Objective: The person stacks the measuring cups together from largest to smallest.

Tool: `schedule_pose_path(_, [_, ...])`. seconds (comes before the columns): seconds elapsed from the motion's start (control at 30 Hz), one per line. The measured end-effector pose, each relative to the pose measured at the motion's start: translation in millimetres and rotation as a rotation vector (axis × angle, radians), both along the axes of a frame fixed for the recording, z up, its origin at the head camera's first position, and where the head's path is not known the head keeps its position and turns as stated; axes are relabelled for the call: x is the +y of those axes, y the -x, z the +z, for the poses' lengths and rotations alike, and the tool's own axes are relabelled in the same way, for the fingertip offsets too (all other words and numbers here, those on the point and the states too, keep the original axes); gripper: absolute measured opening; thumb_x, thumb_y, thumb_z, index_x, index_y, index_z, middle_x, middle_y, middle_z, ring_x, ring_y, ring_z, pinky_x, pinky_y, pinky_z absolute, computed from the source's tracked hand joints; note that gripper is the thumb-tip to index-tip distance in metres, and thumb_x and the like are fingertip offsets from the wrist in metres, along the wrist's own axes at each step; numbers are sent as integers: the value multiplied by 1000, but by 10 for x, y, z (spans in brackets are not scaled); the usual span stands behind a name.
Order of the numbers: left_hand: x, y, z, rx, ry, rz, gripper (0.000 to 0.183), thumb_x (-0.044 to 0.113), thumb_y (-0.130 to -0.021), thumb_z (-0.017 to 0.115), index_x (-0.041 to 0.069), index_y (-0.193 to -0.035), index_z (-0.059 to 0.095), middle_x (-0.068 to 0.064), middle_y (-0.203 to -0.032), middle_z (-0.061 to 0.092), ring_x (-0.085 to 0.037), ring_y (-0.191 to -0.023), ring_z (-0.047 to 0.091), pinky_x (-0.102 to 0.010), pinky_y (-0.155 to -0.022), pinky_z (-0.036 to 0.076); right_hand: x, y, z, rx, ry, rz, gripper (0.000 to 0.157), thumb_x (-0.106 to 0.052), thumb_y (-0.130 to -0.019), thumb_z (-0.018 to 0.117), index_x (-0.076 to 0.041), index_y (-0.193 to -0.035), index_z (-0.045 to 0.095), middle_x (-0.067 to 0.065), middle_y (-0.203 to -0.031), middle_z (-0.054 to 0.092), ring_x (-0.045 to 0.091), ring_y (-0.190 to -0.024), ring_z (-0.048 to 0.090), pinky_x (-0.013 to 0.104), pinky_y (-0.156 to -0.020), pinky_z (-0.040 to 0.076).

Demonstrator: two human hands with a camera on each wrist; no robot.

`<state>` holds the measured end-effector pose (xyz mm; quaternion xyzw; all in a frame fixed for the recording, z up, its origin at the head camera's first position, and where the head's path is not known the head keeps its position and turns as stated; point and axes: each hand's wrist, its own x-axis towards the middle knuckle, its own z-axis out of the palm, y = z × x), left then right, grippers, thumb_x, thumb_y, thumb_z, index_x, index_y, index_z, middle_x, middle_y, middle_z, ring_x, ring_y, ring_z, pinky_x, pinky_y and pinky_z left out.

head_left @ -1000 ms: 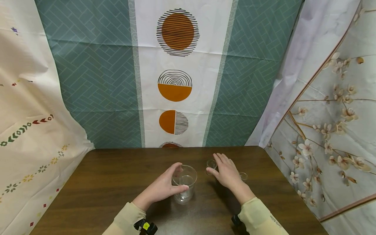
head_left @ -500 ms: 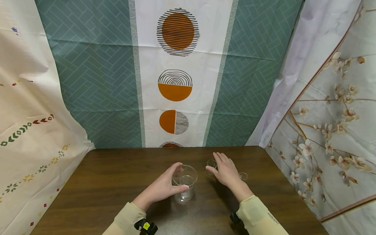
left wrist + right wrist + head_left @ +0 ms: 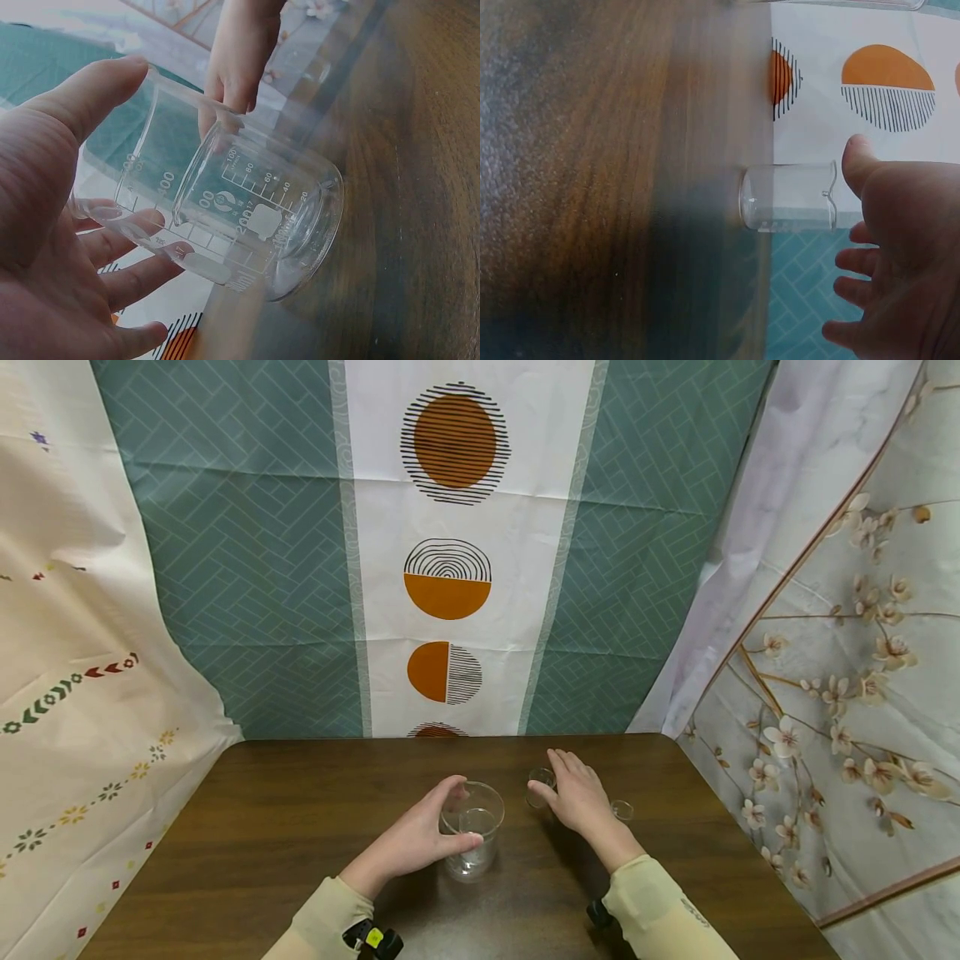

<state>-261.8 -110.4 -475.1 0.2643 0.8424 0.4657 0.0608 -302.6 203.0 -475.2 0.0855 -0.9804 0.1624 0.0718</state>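
Little has moved since the earlier frame; work appears paused. The left hand (image 3: 412, 842) grips a large clear glass beaker (image 3: 166, 182) enclosing a nested clear glass beaker (image 3: 251, 180); the right hand (image 3: 581, 802), spread, hangs above an ungripped small clear glass beaker (image 3: 791, 196).

Posture of your two forearms and bare hands: left curved, right extended.
Your left hand (image 3: 416, 839) is turned with its palm to the right, the thumb (image 3: 105, 90) and fingers (image 3: 131, 281) well apart and facing each other in a wide C; the fingers are spread and gently bent. Your right hand (image 3: 579, 802) reaches farther forward, its back uppermost in the head view, with its four fingers in a row and mostly straight, and its thumb standing away from them. Both forearms rise from the lower edge and slant inward, your left sleeve (image 3: 318, 922) and right sleeve (image 3: 663, 910) pale yellow and ending near the wrists. Your hands are apart.
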Motion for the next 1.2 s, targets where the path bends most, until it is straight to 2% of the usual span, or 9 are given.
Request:
schedule_pose_path(0.33, [-3,-7,10,-2,6,-3,97,51,-95,86,8,-167,37,-10,-155,56,-31,-141,59,-60,-111,50,-11,41,-39,3,6,-12,78,-46,-110,68,4,-165,43,28,-170,41,47,-160,34,66,-127,26])
schedule_pose_path(0.63, [2,0,6,7,-10,-3,95,49,-94,88,8,-165,38,-9,-152,56,-30,-139,60,-56,-109,51,-10,43,-39,-4,-2,1,76,-49,-112,63,4,-163,46,28,-170,40,47,-160,34,67,-127,27])
schedule_pose_path(1.2, [-6,-2,-1,6,-17,-12,96,48,-94,88,7,-165,38,-8,-152,56,-30,-140,60,-55,-109,52,-27,23,-135,-2,19,6,70,-45,-111,67,6,-157,53,27,-167,46,46,-156,41,66,-124,32])
